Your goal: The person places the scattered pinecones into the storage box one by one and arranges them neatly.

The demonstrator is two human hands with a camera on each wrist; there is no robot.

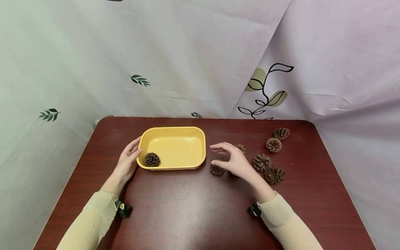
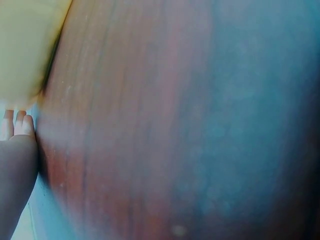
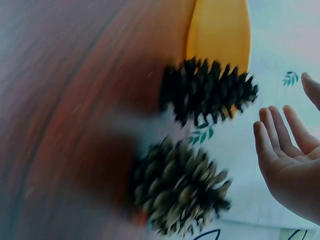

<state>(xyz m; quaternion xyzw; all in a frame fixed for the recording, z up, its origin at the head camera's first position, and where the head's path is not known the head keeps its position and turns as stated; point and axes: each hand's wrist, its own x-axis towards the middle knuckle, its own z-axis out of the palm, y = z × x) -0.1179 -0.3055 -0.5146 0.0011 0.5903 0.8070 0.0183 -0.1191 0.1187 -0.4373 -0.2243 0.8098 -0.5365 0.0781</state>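
A yellow tray rests on the table, one brown pine cone in its near left corner. My left hand touches the tray's left end, thumb at the rim and fingers extended along the outer wall. Just right of the tray, my right hand hovers with thumb and fingers spread apart and nothing between them. Partly under its thumb lies a pine cone; another cone shows behind the knuckles. In the right wrist view, two cones stand beside the empty right hand.
Several more pine cones lie on the right side of the dark red wooden table, two of them farther back. A pale curtain with leaf prints hangs along the back edge and both sides.
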